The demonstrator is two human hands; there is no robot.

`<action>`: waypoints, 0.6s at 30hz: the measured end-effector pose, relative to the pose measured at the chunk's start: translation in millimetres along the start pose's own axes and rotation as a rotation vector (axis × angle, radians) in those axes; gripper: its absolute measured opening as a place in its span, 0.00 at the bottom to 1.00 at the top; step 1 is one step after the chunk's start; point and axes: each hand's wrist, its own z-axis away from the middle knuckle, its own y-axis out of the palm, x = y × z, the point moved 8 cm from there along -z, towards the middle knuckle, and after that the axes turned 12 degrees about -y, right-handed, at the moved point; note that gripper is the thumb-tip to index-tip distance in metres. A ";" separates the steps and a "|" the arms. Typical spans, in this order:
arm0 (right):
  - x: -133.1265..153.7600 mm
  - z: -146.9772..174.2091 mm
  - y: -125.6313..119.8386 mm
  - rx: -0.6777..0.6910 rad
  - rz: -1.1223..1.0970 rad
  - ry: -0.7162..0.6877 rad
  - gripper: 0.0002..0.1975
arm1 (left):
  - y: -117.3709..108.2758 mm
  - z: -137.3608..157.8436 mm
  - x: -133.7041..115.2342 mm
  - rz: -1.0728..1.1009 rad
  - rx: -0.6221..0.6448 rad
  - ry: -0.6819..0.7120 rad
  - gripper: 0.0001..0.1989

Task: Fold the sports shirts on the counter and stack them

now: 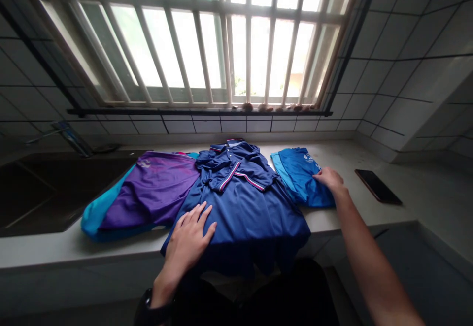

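A navy polo shirt with striped trim lies spread on the counter, its sleeves folded inward and its lower hem hanging over the front edge. My left hand rests palm down on the shirt's left side, fingers stretched out and apart. To the right, a folded blue garment with white print and a lighter blue part lies beside the polo. My right hand pinches this garment at its right side; the fingertips are partly hidden. Left of the polo is a purple and turquoise garment, its edge meeting the polo.
A dark sink with a faucet is at the left, and the purple garment reaches its edge. A phone lies on the counter at the right. Behind stands a barred window with small stones on its sill.
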 end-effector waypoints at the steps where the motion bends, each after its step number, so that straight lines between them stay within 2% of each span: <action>1: -2.9 -0.8 -0.2 -0.029 0.021 0.006 0.16 | 0.2 0.2 0.2 -0.004 -0.021 0.009 0.27; 3: -8.1 -0.5 0.4 -0.056 0.051 0.034 0.22 | 0.5 0.8 0.4 -0.013 -0.054 0.024 0.26; 5: -9.4 -0.4 3.3 -0.032 0.046 0.035 0.23 | 0.5 1.2 0.1 -0.019 -0.073 0.037 0.26; 8: -3.8 -2.5 5.9 0.017 0.020 -0.026 0.16 | 0.7 1.5 -0.6 -0.028 -0.077 0.049 0.26; 11: -2.6 -4.5 1.6 -0.001 0.037 -0.064 0.13 | 0.6 2.1 -1.1 -0.030 -0.077 0.054 0.26; 15: -22.9 -5.9 -3.6 -0.027 0.087 -0.030 0.15 | 1.2 3.2 -1.3 -0.022 -0.089 0.060 0.26; 18: -42.3 -8.4 -1.6 0.012 0.062 -0.018 0.16 | 2.2 3.3 -1.2 -0.017 -0.092 0.056 0.26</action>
